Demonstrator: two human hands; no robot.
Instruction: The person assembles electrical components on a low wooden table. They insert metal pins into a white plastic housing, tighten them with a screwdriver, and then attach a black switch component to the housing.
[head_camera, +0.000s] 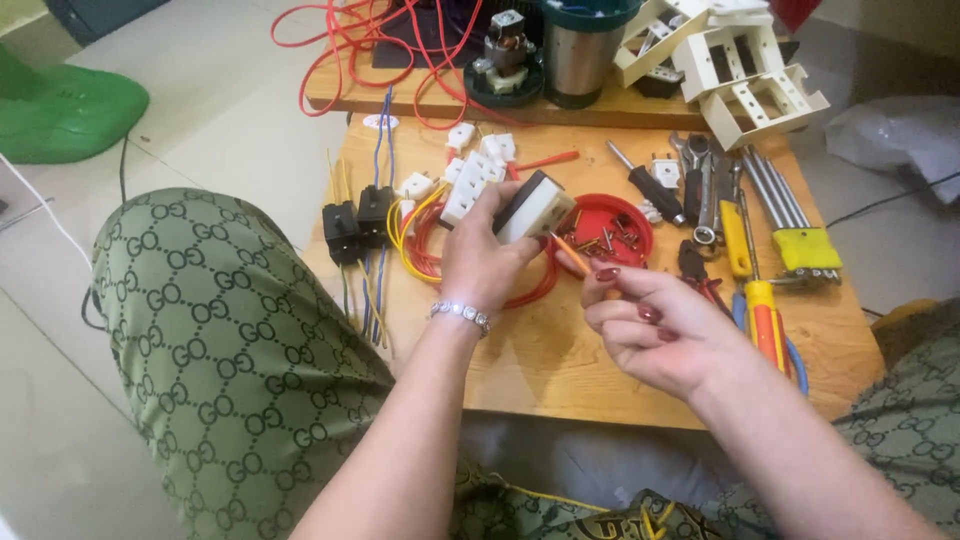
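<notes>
**Q:** Workbench first — what is laid out, from the biggest thing down?

**A:** Low wooden table (560, 370) is seen from above, set between two knees clad in green patterned fabric (230, 340). On a second board at the far edge, white plastic frames (745, 70) are stacked beside a steel cylinder (580, 55) and a small motor (505, 50), with red cable (370, 45) looped to their left. Hand tools are spread at the right: a set of long keys in a yellow holder (800, 245), a yellow-handled screwdriver (765, 315), red-handled pliers (698, 272) and spanners (700, 190). A red dish of screws (612, 228) is placed mid-table. Two black switch blocks (358, 222) with trailing wires are found at the left.

**Q:** And the hands?

**A:** A white and black socket block (532, 208) is gripped by the left hand (480, 262), fingers wrapped round it, and held just above the table, over coiled yellow and red wires (420, 250). A bracelet (460, 314) is worn on that wrist. A thin orange-handled screwdriver (572, 252) is pinched in the right hand (655, 335), its tip brought against the block's lower edge.
</notes>
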